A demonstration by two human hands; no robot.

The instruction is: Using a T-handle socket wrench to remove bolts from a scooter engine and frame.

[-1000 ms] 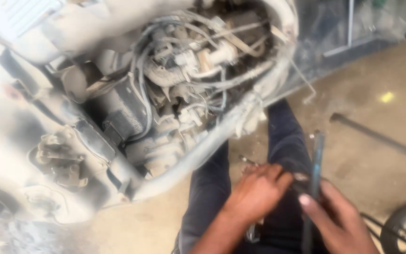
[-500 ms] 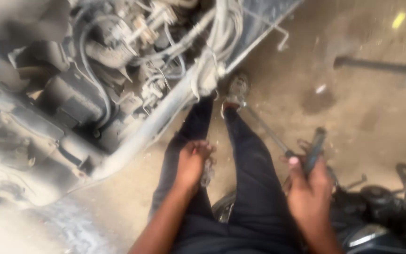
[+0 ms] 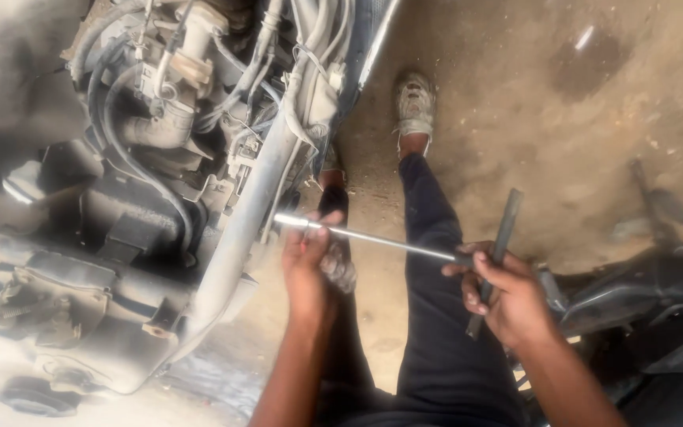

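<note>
- At the far left, the exposed engine bay [image 3: 144,158] of a stripped vehicle is seen, crowded with hoses and wiring and coated in pale dust.
- A pale frame tube [image 3: 247,213] runs diagonally along the bay's edge; the tip of the T-handle wrench [image 3: 381,237] is set just beside it, apparently so that a fastener there can be reached.
- The left hand [image 3: 310,261] is wrapped near the front end of the bright shaft, fingers pressed together round it, seemingly to steady and guide the tip.
- The shaft is held nearly level above the dark trouser legs [image 3: 428,261], spanning the gap between the two hands.
- The right hand [image 3: 507,296] is closed round the dark crossbar where it meets the shaft, a hold that would give leverage for turning.
- A dusty shoe [image 3: 414,103] is planted on the dirt floor [image 3: 563,134] above the hands.
- At the right edge, dark parts of another machine [image 3: 642,292] are partly visible.
- Compared with half a second earlier, the wrench has been raised from beside the right leg and pointed at the frame, and the left hand, then resting on the thigh, has been moved onto the shaft.
</note>
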